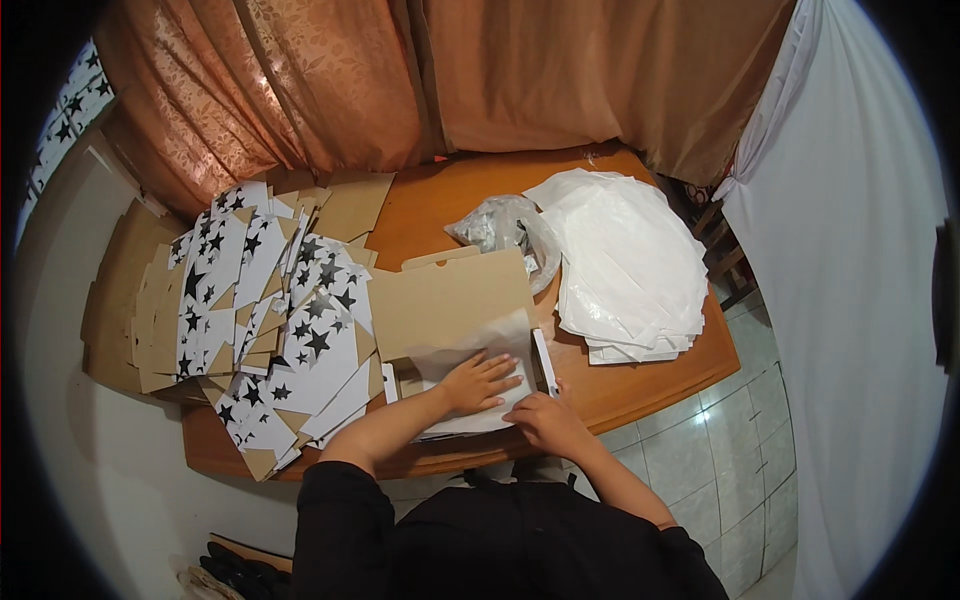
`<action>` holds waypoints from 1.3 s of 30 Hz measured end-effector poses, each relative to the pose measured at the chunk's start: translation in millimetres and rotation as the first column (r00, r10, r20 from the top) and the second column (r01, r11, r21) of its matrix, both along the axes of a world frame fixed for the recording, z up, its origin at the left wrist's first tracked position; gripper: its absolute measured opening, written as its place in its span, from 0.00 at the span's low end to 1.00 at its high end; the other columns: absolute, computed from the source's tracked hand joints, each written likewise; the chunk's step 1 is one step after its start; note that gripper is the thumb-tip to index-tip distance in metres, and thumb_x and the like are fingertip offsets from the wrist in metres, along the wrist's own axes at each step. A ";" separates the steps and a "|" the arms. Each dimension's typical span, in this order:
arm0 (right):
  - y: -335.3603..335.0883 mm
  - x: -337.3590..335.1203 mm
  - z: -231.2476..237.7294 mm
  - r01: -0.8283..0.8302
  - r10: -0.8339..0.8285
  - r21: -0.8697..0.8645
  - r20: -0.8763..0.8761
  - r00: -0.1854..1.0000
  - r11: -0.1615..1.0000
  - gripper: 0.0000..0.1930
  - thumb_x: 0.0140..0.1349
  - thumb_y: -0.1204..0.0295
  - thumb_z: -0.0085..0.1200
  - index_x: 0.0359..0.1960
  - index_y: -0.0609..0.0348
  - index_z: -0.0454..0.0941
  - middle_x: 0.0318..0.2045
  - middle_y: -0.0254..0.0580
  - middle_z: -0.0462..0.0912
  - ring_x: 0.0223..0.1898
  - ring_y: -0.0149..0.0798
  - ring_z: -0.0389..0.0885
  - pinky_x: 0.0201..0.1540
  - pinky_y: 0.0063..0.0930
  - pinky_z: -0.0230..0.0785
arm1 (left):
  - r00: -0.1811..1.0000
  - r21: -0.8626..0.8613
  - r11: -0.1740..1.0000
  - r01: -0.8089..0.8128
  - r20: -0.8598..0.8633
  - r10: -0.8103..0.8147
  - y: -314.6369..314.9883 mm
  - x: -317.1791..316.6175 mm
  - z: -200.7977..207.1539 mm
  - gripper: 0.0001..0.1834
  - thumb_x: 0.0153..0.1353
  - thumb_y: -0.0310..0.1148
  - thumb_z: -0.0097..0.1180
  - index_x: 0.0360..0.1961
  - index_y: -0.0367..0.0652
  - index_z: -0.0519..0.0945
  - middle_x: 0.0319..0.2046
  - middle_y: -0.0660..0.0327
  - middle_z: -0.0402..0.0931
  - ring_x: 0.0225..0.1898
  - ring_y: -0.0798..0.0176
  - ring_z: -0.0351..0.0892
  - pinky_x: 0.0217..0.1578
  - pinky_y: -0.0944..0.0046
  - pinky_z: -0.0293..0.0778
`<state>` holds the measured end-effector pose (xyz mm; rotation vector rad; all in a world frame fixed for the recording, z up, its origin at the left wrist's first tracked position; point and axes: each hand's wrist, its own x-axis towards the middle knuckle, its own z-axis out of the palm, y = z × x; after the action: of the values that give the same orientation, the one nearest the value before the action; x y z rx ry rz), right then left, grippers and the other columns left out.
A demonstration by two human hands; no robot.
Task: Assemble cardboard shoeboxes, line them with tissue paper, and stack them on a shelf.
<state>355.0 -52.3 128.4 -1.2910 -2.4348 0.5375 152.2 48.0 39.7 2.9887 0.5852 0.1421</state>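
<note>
In front of me on the table lies a cardboard box with its brown lid (450,300) folded back, away from me. A sheet of white paper (492,345) covers much of the box's inside and laps up onto the lid. My left hand (480,383) rests flat on this paper, fingers spread toward the right. At the box's near right corner, my right hand (545,415) has its fingers bent together at the paper's edge. Its fingertips are partly hidden, so what they pinch is hard to make out. A narrow white side flap (545,362) stands up just beyond it.
Unfolded cardboard boxes with black stars on white (315,330) are heaped at the left. A stack of white sheets (630,265) occupies the right of the wooden table (420,225). Between them is a clear plastic bag (500,225) with small items. Curtains (530,70) hang behind.
</note>
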 end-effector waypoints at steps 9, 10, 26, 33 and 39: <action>0.1 -3.4 16.3 0.068 -0.067 0.001 -0.092 0.993 0.998 0.07 0.51 0.73 0.55 0.32 0.47 0.82 0.32 0.29 0.81 0.40 0.32 0.77 0.55 0.54 0.45 | 0.995 -0.371 0.926 0.069 -0.037 -0.089 2.8 3.3 -12.7 0.26 0.67 0.50 0.33 0.65 0.58 0.57 0.68 0.55 0.43 0.69 0.51 0.42 0.64 0.45 0.47; 0.0 -3.6 18.2 0.066 -0.065 0.002 -0.093 0.994 0.998 0.07 0.51 0.73 0.55 0.32 0.47 0.82 0.32 0.29 0.81 0.40 0.32 0.77 0.55 0.54 0.45 | 0.990 -0.386 0.916 0.104 -0.046 -0.132 -0.1 8.0 -7.8 0.26 0.68 0.50 0.32 0.65 0.58 0.57 0.68 0.54 0.43 0.69 0.51 0.43 0.64 0.44 0.46; -2.5 0.5 16.9 0.086 -0.093 -0.068 -0.103 0.990 0.994 0.06 0.52 0.72 0.54 0.30 0.49 0.82 0.29 0.34 0.83 0.35 0.37 0.80 0.59 0.53 0.45 | 0.785 -0.490 0.741 -0.458 -0.615 0.079 -5.5 -48.4 40.8 0.31 0.67 0.55 0.25 0.67 0.54 0.54 0.68 0.46 0.40 0.67 0.34 0.38 0.63 0.41 0.47; -2.6 -1.7 20.8 0.081 -0.093 -0.093 -0.126 0.988 0.992 0.06 0.54 0.71 0.53 0.32 0.49 0.82 0.30 0.35 0.83 0.36 0.38 0.80 0.61 0.52 0.43 | 0.836 -0.568 0.695 -0.440 -0.543 0.086 -1.9 -61.3 4.1 0.30 0.67 0.54 0.24 0.68 0.57 0.52 0.69 0.49 0.38 0.68 0.35 0.35 0.63 0.38 0.44; -4.1 1.2 21.7 0.090 -0.102 -0.175 -0.061 0.993 0.980 0.07 0.55 0.70 0.53 0.35 0.50 0.81 0.31 0.37 0.83 0.37 0.41 0.80 0.62 0.53 0.45 | 0.863 -0.702 0.639 -0.313 -0.492 -0.118 -13.4 -49.8 17.1 0.33 0.67 0.58 0.20 0.66 0.54 0.55 0.68 0.49 0.43 0.68 0.40 0.43 0.65 0.52 0.45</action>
<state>356.2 -56.4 150.2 -1.4237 -2.2976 0.7676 102.4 34.6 56.7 2.1041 0.6400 -0.7292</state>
